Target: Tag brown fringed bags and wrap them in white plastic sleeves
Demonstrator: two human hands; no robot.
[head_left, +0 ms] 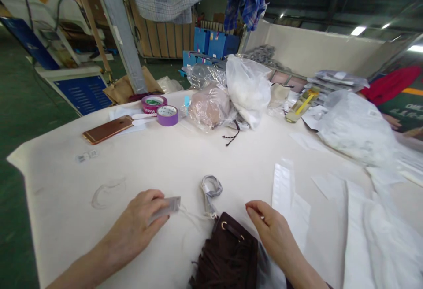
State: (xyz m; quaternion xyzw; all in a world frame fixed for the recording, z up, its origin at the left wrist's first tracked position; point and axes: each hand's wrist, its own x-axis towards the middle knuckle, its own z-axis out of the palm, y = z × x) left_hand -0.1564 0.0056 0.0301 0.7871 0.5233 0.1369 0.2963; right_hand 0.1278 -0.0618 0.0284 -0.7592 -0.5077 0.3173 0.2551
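Observation:
A dark brown fringed bag (pixel 228 253) with gold eyelets lies at the front edge of the table, partly cut off by the frame. Its strap, wrapped in a pale covering, forms a coil (pixel 212 187) above the bag's top. My left hand (pixel 145 218) grips a grey hang tag (pixel 170 206) between thumb and fingers; a white string runs from it towards the strap. To the right of the bag, my right hand (pixel 269 227) has thumb and fingertips pressed together, and whatever may be between them is hidden. Clear plastic (pixel 269 267) shows beneath my right wrist.
Left on the white table are a phone (pixel 107 129) and two tape rolls (pixel 167 115). Plastic-wrapped goods (pixel 211 106), a white plastic bag (pixel 247 88) and a yellowish bottle (pixel 301 106) stand at the back. White plastic sleeves (pixel 291 201) lie right. Another person's red sleeve (pixel 393 86) shows far right.

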